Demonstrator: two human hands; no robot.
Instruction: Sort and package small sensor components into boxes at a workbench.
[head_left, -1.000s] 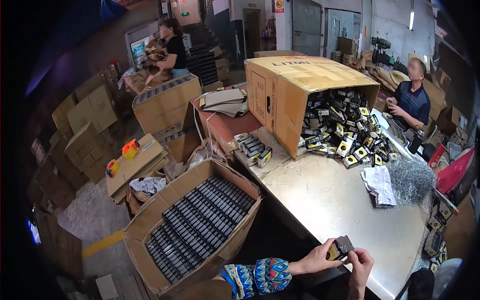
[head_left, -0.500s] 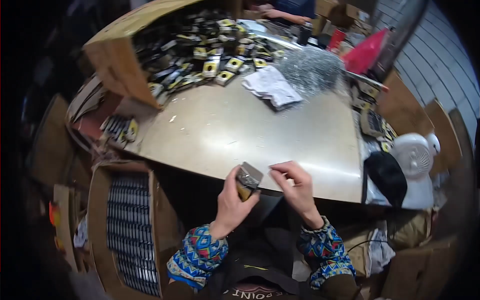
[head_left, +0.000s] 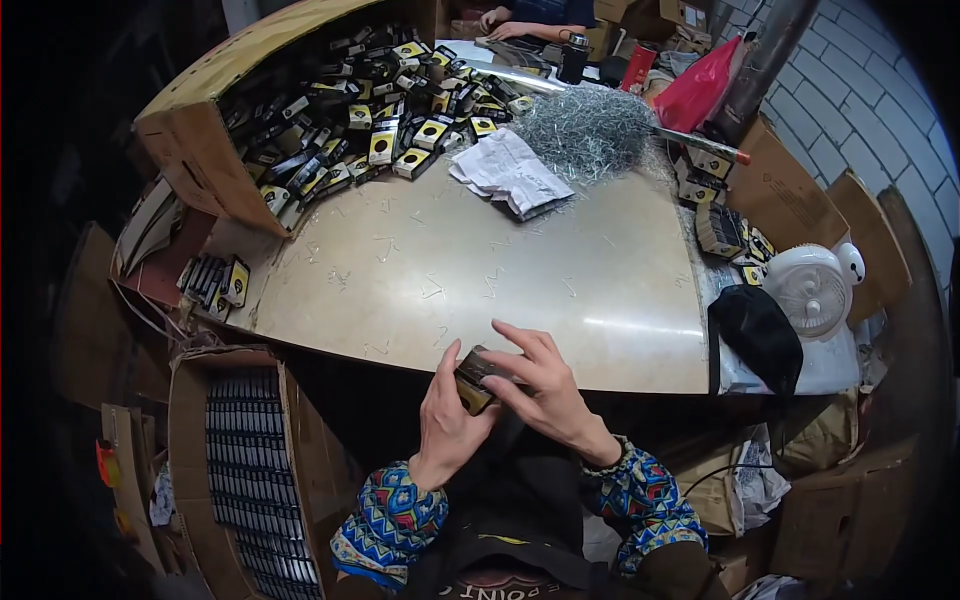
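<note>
Head view: where is the small box (head_left: 474,396), and what holds it?

It sits tilted at the near edge of the desk (head_left: 610,265). The left hand (head_left: 448,422) is closed around it; the right hand (head_left: 548,395) reaches over its dark upper end, fingers half spread and thumb close against it

Does the right one grip anything?

I cannot tell; whatever its fingertips may pinch is too small to make out

Which step would you call this?

Work on the upper end of the box, I judge, with one hand steadying and the other working. To me the next move calls for a firm left grip while the right fingertips find their place

What else is hidden or cut off?

Most of the box's faces, under the fingers. Ahead and left of the hands, the large carton (head_left: 180,165) is cut off above, and shade swallows the back of its heap of boxes (head_left: 385,140). Ahead and slightly right, the tangle of wire (head_left: 590,130) blurs into one mass. Far ahead, the co-worker (head_left: 540,20) is cropped by the upper edge, with only arms, hands and some dark clothing showing
</note>
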